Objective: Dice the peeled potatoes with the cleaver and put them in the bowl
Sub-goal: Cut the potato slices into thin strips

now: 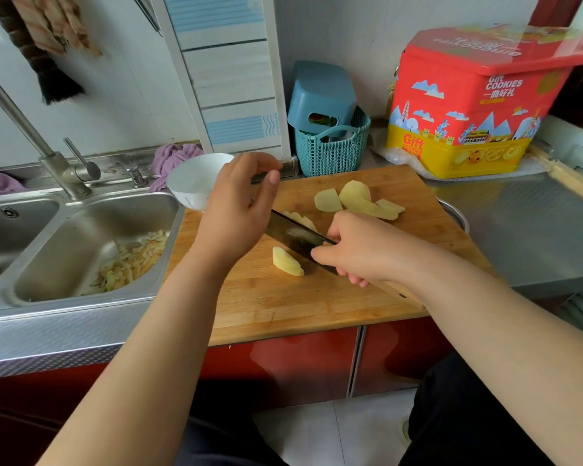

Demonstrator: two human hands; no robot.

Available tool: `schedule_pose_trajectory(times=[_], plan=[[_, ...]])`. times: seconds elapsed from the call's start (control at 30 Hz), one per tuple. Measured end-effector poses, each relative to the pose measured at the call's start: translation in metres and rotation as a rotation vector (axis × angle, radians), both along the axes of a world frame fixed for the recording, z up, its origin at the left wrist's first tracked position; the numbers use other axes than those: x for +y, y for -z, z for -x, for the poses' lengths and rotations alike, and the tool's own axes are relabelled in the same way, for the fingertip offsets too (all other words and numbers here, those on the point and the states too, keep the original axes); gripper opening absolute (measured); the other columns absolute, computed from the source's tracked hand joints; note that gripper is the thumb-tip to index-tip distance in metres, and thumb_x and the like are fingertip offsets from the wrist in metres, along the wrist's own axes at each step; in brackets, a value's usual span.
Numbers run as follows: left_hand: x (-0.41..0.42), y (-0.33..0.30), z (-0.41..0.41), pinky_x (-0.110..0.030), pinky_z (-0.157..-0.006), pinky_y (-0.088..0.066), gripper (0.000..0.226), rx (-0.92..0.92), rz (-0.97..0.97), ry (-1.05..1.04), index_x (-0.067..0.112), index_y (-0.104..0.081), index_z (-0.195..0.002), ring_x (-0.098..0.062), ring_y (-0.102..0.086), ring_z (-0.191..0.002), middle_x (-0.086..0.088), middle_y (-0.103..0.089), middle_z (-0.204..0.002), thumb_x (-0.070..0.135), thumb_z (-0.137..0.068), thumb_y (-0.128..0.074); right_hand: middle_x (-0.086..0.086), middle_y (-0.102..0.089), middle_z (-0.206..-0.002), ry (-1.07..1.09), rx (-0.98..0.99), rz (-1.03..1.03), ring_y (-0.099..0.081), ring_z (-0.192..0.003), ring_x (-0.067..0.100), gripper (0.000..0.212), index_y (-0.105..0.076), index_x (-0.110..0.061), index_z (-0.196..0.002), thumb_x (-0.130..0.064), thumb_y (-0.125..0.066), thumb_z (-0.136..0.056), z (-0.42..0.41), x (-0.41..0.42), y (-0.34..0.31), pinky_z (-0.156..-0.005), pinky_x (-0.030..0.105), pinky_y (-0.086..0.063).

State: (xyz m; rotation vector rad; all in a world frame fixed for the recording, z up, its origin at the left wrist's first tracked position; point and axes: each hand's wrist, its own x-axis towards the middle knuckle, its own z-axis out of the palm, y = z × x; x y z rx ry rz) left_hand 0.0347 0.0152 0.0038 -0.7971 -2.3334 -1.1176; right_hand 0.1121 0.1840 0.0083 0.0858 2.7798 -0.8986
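Gripped cleaver (297,238) handle in right hand (360,248), blade on cutting board (283,297) beside potato wedge (287,262); hovered left hand (239,210) loosely spread near white bowl (191,183).

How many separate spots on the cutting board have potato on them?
3: one wedge near the board's middle, pieces behind the cleaver, and a cluster at the far edge. More may hide under the hands.

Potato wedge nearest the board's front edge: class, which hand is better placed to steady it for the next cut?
Left. The left hand hangs open just behind the potato wedge, while the right hand already grips the cleaver.
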Motion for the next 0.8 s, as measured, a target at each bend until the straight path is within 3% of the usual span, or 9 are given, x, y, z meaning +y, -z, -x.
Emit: schedule_pose_trajectory(times=[0.1,0.2,0.3,0.4,0.5,0.67,0.8], plan=[[-0.004,0.0,-0.001,-0.001,-0.079,-0.035,0.017,-0.041,-0.02,-0.026,0.021,-0.059,-0.113,-0.008,-0.052,-0.108,0.009,-0.059,-0.111,0.027,-0.1,-0.05,-0.002,-0.064,-0.076,0.025,0.056,-0.065,-0.06,-0.059,0.014,0.025,-0.049,-0.02,-0.094,-0.045,-0.056,-0.092,-0.008,0.003,0.0,-0.059,0.039,-0.055],[-0.007,-0.003,-0.003,-0.003,-0.082,-0.036,0.017,-0.085,0.062,-0.006,0.025,-0.062,-0.112,-0.003,-0.051,-0.106,0.011,-0.06,-0.111,0.031,-0.098,-0.055,-0.011,-0.053,-0.084,0.052,0.12,-0.15,-0.053,-0.07,0.007,0.032,-0.043,-0.027,-0.104,-0.054,-0.054,-0.092,-0.017,0.004,0.002,-0.055,0.03,-0.04],[-0.007,-0.01,-0.004,-0.018,-0.085,-0.042,0.027,-0.152,0.264,0.064,0.029,-0.062,-0.118,-0.004,-0.053,-0.108,0.013,-0.06,-0.118,0.042,-0.095,-0.056,-0.019,-0.047,-0.082,0.08,0.171,-0.13,-0.049,-0.07,0.001,0.035,-0.045,-0.027,-0.106,-0.056,-0.055,-0.091,-0.024,0.007,0.011,-0.054,0.025,-0.037],[-0.005,-0.014,-0.004,-0.018,-0.082,-0.041,0.038,-0.223,0.47,0.103,0.029,-0.057,-0.128,-0.005,-0.052,-0.108,0.014,-0.055,-0.124,0.046,-0.094,-0.053,-0.026,-0.037,-0.077,0.089,0.213,-0.097,-0.046,-0.07,-0.001,0.035,-0.043,-0.03,-0.11,-0.056,-0.056,-0.091,-0.032,0.009,0.023,-0.056,0.023,-0.038],[-0.001,-0.016,-0.008,-0.03,-0.095,-0.045,0.054,-0.273,0.668,0.136,0.028,-0.05,-0.137,-0.012,-0.051,-0.117,0.008,-0.054,-0.13,0.055,-0.092,-0.049,-0.026,-0.038,-0.076,0.098,0.272,-0.093,-0.044,-0.069,-0.002,0.034,-0.043,-0.032,-0.109,-0.056,-0.057,-0.09,-0.038,0.009,0.032,-0.055,0.022,-0.038],[0.01,-0.011,-0.024,-0.041,-0.115,-0.023,0.09,-0.32,0.892,0.074,0.029,-0.024,-0.153,-0.018,-0.016,-0.145,0.008,-0.025,-0.158,0.074,-0.079,-0.048,-0.02,-0.041,-0.076,0.092,0.308,-0.168,-0.04,-0.063,-0.003,0.036,-0.042,-0.032,-0.111,-0.058,-0.055,-0.09,-0.042,0.009,0.038,-0.05,0.02,-0.032],[0.015,-0.007,-0.03,-0.04,-0.117,-0.02,0.09,-0.259,0.95,0.06,0.028,-0.018,-0.154,-0.02,-0.011,-0.147,0.006,-0.016,-0.161,0.071,-0.082,-0.051,-0.021,-0.037,-0.075,0.087,0.298,-0.171,-0.037,-0.062,-0.002,0.037,-0.043,-0.031,-0.114,-0.057,-0.054,-0.091,-0.043,0.009,0.04,-0.051,0.019,-0.03]])
